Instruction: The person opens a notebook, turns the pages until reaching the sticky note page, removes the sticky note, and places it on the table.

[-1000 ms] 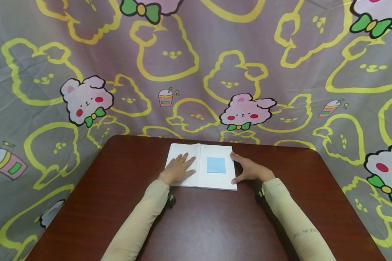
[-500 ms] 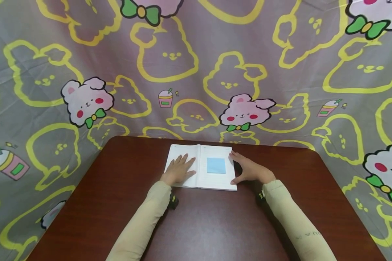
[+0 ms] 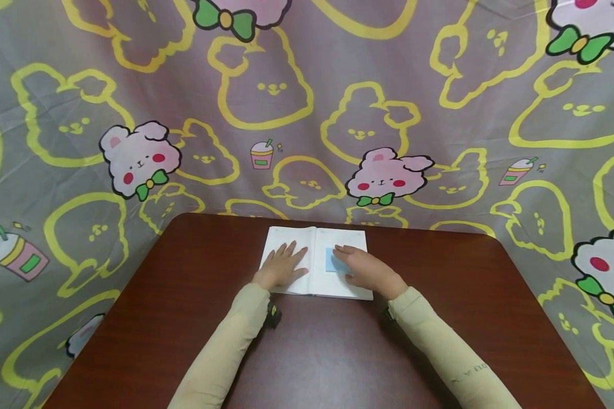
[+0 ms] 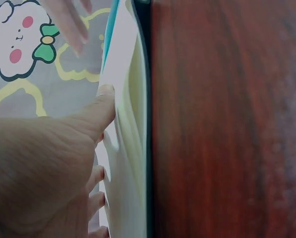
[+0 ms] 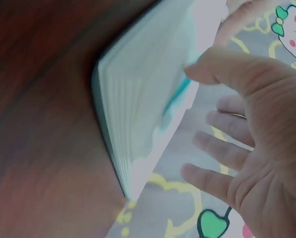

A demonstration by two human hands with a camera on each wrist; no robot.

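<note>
An open notebook [image 3: 345, 237] with white lined pages lies on the table. My left hand [image 3: 282, 268] rests on its left page, fingers spread and straight. In the left wrist view, the left thumb presses near the lower edge of the notebook [image 4: 130, 163]. A square light-blue sticky note [image 3: 330, 261] lies on the right page, partly hidden by my right hand [image 3: 366, 269]. In the right wrist view, the right hand [image 5: 257, 114] has its thumb near the edge of the sticky note [image 5: 176, 98], and the other fingers are loosely extended above the page.
The dark reddish-brown table [image 3: 317, 352] extends around the notebook on all sides. Behind and beside it hangs a grey curtain [image 3: 307, 142] printed with yellow outlines and cartoon rabbits.
My right hand has left the notebook's right edge and moved left, over the sticky note. The left hand has stayed on the left page.
</note>
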